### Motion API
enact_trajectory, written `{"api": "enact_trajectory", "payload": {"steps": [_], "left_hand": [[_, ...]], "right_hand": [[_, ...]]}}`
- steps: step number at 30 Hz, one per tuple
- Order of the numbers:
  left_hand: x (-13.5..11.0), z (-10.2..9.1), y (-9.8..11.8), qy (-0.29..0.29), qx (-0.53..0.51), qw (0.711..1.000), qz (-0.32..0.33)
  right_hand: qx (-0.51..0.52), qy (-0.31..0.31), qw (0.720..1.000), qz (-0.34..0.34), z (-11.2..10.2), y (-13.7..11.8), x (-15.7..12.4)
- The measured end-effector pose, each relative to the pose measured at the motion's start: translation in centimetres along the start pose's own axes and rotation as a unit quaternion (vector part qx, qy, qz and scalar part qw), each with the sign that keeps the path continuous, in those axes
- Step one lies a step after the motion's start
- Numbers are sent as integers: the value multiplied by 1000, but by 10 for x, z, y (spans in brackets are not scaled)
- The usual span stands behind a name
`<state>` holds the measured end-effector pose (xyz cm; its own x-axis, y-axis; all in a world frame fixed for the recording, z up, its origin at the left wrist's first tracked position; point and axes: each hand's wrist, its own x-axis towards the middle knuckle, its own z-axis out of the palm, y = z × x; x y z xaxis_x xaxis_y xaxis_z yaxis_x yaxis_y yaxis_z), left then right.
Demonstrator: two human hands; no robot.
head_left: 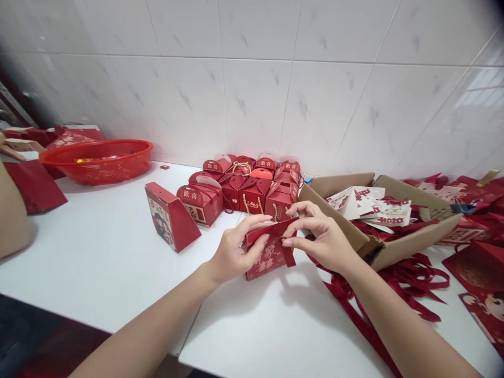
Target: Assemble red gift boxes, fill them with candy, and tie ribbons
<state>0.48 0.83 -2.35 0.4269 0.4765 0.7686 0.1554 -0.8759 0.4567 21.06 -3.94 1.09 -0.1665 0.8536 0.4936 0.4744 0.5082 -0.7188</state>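
Observation:
A red gift box (263,265) with pale printed characters stands upright on the white table in front of me. My left hand (240,247) grips its top edge, with the thumb on the near face and the fingers behind. At the box's top right corner, my right hand (315,236) pinches a red ribbon (290,256), whose short end hangs down over the face. A small gold-coloured bit shows at the right fingertips; what it belongs to is unclear. Left of my hands stands another red box (173,218), wedge-shaped, with a printed picture on its side.
Several small red boxes (252,195) cluster by the tiled wall. A cardboard carton (417,239) at right holds printed cards (370,207); loose red ribbons (394,286) lie before it. A red plastic basket (98,170) sits at left, near another person's arm (13,210).

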Motion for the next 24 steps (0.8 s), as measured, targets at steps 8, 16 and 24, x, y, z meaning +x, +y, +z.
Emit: {"api": "enact_trajectory", "payload": {"steps": [8,16,24], "left_hand": [[-2,1,5,-22,-17,999,-29],[-4,2,7,-30,-51,998,7],[-7,8,14,-18,-69,995,-77]], "right_hand": [[-46,36,995,-75,9,7,-1],[-51,24,990,-129,6,8,-1],[-10,19,1000,6,18,1,-3]]}}
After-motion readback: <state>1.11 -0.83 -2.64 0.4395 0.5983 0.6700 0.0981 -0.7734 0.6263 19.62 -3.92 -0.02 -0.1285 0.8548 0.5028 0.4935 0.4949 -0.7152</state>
